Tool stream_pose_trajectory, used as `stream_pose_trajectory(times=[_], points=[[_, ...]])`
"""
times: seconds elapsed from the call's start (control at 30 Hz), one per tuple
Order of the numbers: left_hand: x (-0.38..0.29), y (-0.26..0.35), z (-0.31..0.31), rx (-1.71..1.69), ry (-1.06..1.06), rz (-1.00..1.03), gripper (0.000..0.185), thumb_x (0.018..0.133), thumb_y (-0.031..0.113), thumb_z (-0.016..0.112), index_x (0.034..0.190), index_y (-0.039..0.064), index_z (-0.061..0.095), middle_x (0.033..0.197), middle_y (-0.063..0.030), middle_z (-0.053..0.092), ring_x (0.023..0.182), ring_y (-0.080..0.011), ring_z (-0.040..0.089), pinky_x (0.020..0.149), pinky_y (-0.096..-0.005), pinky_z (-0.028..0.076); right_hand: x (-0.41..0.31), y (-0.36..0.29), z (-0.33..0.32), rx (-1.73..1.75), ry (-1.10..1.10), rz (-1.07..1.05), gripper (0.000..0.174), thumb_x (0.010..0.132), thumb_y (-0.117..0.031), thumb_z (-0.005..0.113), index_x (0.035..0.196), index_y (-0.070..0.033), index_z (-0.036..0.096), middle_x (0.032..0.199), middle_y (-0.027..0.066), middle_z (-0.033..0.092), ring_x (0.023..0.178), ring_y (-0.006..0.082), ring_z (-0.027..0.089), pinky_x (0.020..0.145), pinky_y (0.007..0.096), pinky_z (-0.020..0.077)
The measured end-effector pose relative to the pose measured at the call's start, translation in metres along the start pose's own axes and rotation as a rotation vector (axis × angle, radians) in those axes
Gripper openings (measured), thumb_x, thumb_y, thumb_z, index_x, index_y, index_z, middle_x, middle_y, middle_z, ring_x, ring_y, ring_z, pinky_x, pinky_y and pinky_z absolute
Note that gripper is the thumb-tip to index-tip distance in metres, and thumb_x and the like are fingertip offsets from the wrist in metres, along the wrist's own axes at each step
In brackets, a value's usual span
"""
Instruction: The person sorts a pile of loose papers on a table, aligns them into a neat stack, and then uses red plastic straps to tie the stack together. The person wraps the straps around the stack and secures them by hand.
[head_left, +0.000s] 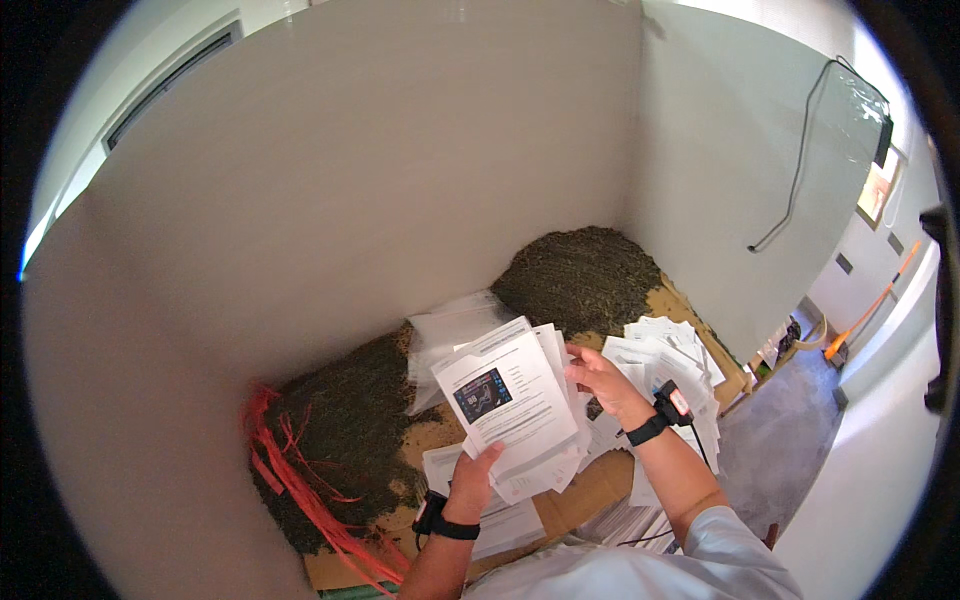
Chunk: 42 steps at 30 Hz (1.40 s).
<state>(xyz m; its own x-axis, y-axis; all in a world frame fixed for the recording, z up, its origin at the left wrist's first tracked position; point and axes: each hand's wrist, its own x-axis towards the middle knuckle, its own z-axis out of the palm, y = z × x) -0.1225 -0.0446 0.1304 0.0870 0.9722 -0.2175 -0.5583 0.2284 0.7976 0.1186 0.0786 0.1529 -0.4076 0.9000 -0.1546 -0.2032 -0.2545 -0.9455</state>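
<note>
A fanned sheaf of printed paper sheets (536, 416) is held up in front of me. The top page bears text and a dark picture of a display with a seated figure. My left hand (474, 480) grips the sheaf at its lower left corner, thumb on top. At the right edge, my right hand (600, 379) pinches the rear sheets between thumb and fingers. Beyond my right wrist lies a loose pile of printed sheets (667, 352). More paper (510, 529) rests under and beside my left hand. Both wrists wear black straps with small devices.
Two heaps of dark, dried-leaf-like material, one at the back (581, 277) and one at the left (345, 420), lie on brown cardboard (600, 480). Red plastic strands (300, 487) hang over the left heap. Pale walls (375, 165) enclose the surface. A clear plastic bag (450, 322) lies behind the sheaf.
</note>
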Motion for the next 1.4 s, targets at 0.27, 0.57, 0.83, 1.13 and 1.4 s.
stream_pose_trajectory(times=[0.27, 0.57, 0.83, 1.13, 1.4], points=[[0.017, 0.001, -0.023, 0.166, 0.115, 0.078, 0.041, 0.088, 0.006, 0.055, 0.127, -0.002, 0.046, 0.122, -0.0104, 0.055, 0.108, -0.0217, 0.054, 0.092, -0.0325, 0.043, 0.015, 0.016, 0.059, 0.243, -0.062, -0.048, 0.058, 0.078, -0.013, 0.072, 0.128, -0.002, 0.044, 0.121, 0.0080, 0.055, 0.110, 0.0169, 0.052, 0.095, 0.0315, 0.0403], [0.026, 0.001, -0.029, 0.058, 0.119, 0.009, 0.036, 0.090, 0.015, 0.057, 0.121, -0.002, 0.052, 0.113, -0.0066, 0.060, 0.101, -0.0184, 0.057, 0.087, -0.0304, 0.045, 0.029, 0.020, 0.028, 0.049, 0.227, -0.243, 0.042, 0.076, 0.001, 0.069, 0.115, 0.001, 0.054, 0.107, 0.0087, 0.062, 0.095, 0.0169, 0.059, 0.085, 0.0304, 0.0472], [0.042, -0.005, -0.031, -0.229, 0.137, 0.070, 0.043, 0.092, 0.016, 0.054, 0.130, 0.002, 0.041, 0.128, -0.0108, 0.050, 0.115, -0.0235, 0.051, 0.095, -0.0376, 0.043, -0.008, 0.066, -0.038, 0.661, 0.240, 0.129, 0.042, 0.081, -0.012, 0.064, 0.117, 0.005, 0.051, 0.111, 0.0158, 0.060, 0.102, 0.0271, 0.059, 0.091, 0.0398, 0.0473], [0.034, -0.016, 0.003, -0.275, 0.054, 0.047, 0.042, 0.092, 0.015, 0.053, 0.131, 0.002, 0.041, 0.129, -0.0091, 0.049, 0.118, -0.0233, 0.048, 0.100, -0.0374, 0.038, -0.008, 0.145, 0.007, 0.954, 0.169, 0.104, 0.041, 0.083, -0.005, 0.060, 0.122, 0.003, 0.048, 0.120, 0.0158, 0.057, 0.109, 0.0294, 0.056, 0.098, 0.0436, 0.0433], [0.029, -0.026, -0.008, -0.257, -0.039, 0.115, 0.043, 0.092, 0.016, 0.053, 0.131, 0.003, 0.041, 0.129, -0.0093, 0.049, 0.118, -0.0235, 0.048, 0.100, -0.0368, 0.039, -0.008, 0.133, 0.025, 1.072, 0.037, 0.199, 0.041, 0.085, -0.007, 0.058, 0.124, 0.001, 0.047, 0.120, 0.0154, 0.056, 0.110, 0.0296, 0.055, 0.101, 0.0432, 0.0402]])
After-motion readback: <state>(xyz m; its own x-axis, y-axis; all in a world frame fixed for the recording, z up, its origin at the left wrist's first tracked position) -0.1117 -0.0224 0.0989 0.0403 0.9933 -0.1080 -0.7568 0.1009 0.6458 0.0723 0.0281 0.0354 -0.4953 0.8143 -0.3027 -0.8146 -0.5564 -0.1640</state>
